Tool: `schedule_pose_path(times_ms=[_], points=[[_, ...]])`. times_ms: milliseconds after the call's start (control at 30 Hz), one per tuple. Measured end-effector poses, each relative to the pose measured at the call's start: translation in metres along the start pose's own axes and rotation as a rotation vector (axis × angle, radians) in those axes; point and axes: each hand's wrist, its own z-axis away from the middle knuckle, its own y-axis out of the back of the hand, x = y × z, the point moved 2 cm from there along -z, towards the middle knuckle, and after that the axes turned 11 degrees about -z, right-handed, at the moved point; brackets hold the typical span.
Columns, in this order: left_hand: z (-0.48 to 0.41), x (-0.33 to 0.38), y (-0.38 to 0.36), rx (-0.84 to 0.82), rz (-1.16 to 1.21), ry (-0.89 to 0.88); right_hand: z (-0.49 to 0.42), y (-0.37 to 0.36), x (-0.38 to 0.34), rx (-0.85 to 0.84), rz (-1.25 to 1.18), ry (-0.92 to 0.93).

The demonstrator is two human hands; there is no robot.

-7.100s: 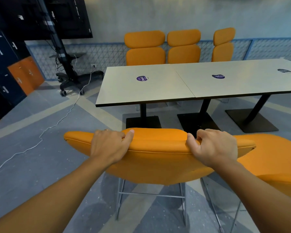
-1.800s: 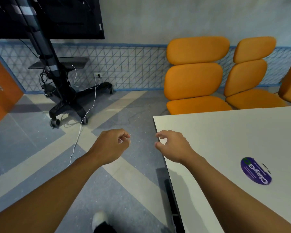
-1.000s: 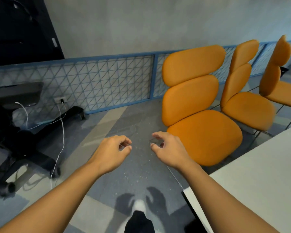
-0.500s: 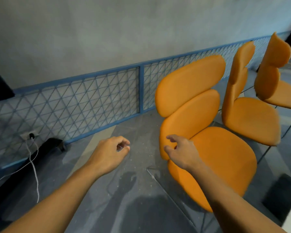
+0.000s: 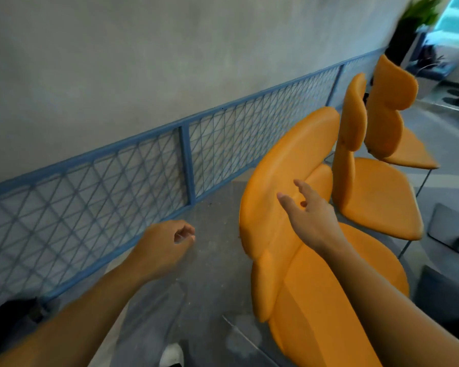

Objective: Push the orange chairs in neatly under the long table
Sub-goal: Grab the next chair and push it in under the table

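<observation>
**Nothing gripped yet: right hand open at the near chair's back**

Neither hand holds anything. The right hand (image 5: 306, 210) is spread with its fingers straight, reaching at the upper back pad of the near chair (image 5: 289, 160). Whether the fingertips touch the pad cannot be told. The left hand (image 5: 167, 242) hangs loosely curled and empty over the floor, left of that chair and near the mesh rail (image 5: 117, 186).

Three orange chairs stand in a row along the rail. The near chair is under the right arm, the middle chair (image 5: 376, 200) is just beside it, and the far chair (image 5: 387, 102) is beyond, turned at a different angle. The table is out of view. A dark flat slab (image 5: 451, 229) on the floor at the right edge may be one of its bases, so the chairs look not yet pushed in.

I judge three risks. A one-handed push high on the back could tip the chair on its thin legs, or swing it crooked instead of sliding it straight. The near and middle chairs sit close, so a skewed push could knock them together. The legs could also catch on the slab.

The one container in view is a dark planter (image 5: 400, 46) far off at top right, holding a green plant (image 5: 421, 11), both blurred.
</observation>
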Motion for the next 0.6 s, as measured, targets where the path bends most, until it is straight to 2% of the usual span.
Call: schedule_pose_path(times_ms=[300, 467, 600], points=[[-0.174, -0.044, 0.04, -0.063, 0.007, -0.202, -0.118, -0.031, -0.05, 0.137, 0.024, -0.123], [-0.248, -0.025, 0.048, -0.077, 0.045, -0.351, -0.155, -0.037, -0.054, 0.192, 0.088, -0.223], [-0.299, 0.01, 0.042, -0.133, 0.096, -0.507, -0.169, -0.042, -0.045, 0.171, 0.111, -0.345]])
